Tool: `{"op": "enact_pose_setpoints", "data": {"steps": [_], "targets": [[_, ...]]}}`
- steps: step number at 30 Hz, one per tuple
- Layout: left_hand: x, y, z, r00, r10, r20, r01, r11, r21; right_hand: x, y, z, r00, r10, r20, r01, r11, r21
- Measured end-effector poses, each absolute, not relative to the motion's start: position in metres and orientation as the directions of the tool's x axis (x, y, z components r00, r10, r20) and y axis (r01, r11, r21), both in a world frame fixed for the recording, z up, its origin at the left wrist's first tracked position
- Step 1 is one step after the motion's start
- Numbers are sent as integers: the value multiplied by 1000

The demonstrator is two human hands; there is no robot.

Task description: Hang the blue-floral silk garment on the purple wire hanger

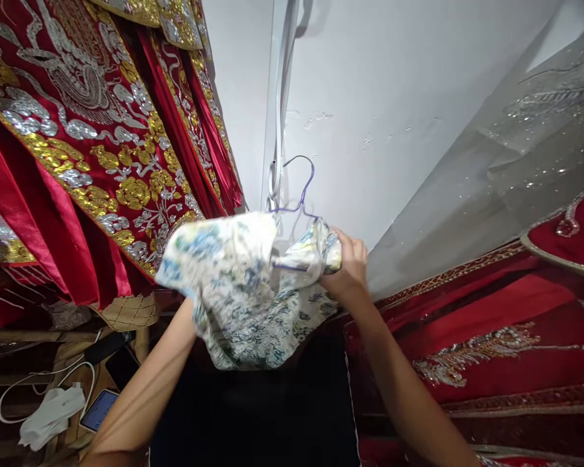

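Both bare forearms reach up and forward, converging. The right hand [349, 263] is raised with its wrist bent, fingers curled shut in a firm grip, knuckles uppermost. The left hand is hidden; only its forearm shows, angled toward the right grip.

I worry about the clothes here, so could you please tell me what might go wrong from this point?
1. The floral cloth is bunched over the purple wire hanger, gripped only at one end by the right hand; it may slip off.
2. The hanger's hook could snag the embroidered red robe hanging close on the left.
3. The left hand is hidden under the cloth, so its hold is uncertain.
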State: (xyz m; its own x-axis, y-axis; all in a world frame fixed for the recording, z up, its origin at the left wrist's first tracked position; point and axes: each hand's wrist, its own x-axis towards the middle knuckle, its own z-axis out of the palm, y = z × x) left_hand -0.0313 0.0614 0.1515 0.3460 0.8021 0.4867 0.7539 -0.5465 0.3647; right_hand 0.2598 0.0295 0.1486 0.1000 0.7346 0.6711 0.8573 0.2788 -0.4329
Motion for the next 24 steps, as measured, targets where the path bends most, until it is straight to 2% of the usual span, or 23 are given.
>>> {"op": "enact_pose_setpoints", "data": {"steps": [1,2,3,4,5,6,10,12,14,16,17,19,20,22,24], "targets": [[-43,59,142,277,817,505,694,-534,483,268,32,160,139,746,651,868,225,-443],[-54,57,133,184,849,495,567,-503,653,273,36,170,158,749,643,876,194,-441],[-62,54,124,88,897,434,359,-435,826,276,40,180,162,748,644,884,180,-432],[-67,52,115,15,935,353,155,-351,923,276,45,188,152,744,651,891,181,-416],[-70,49,107,-30,962,270,-3,-270,963,273,49,196,126,744,656,898,195,-394],[-71,46,100,-55,977,204,-74,-207,975,269,53,202,88,746,660,903,220,-370],[-65,28,79,-184,982,46,-74,-60,995,248,50,213,-67,764,642,885,343,-315],[-60,13,70,-229,973,-31,-197,-15,980,242,36,207,-132,754,644,850,420,-318],[-55,-2,62,-237,964,-123,-342,36,939,238,16,188,-139,730,670,773,502,-387],[-49,-14,56,-212,955,-210,-403,111,908,230,-4,158,-28,741,671,637,531,-559],[-46,-17,54,-187,951,-247,-408,153,900,223,-12,141,92,779,620,539,484,-689],[-41,-19,53,-127,949,-288,-392,219,894,206,-23,107,285,869,404,337,304,-891],[-39,-19,54,-98,954,-285,-379,228,897,196,-25,93,284,920,269,247,201,-948],[-36,-17,59,-36,969,-244,-354,215,910,177,-25,77,51,997,62,160,53,-986],[-36,-18,64,28,981,-193,-337,191,922,162,-21,72,-69,997,-21,134,-11,-991]]}}
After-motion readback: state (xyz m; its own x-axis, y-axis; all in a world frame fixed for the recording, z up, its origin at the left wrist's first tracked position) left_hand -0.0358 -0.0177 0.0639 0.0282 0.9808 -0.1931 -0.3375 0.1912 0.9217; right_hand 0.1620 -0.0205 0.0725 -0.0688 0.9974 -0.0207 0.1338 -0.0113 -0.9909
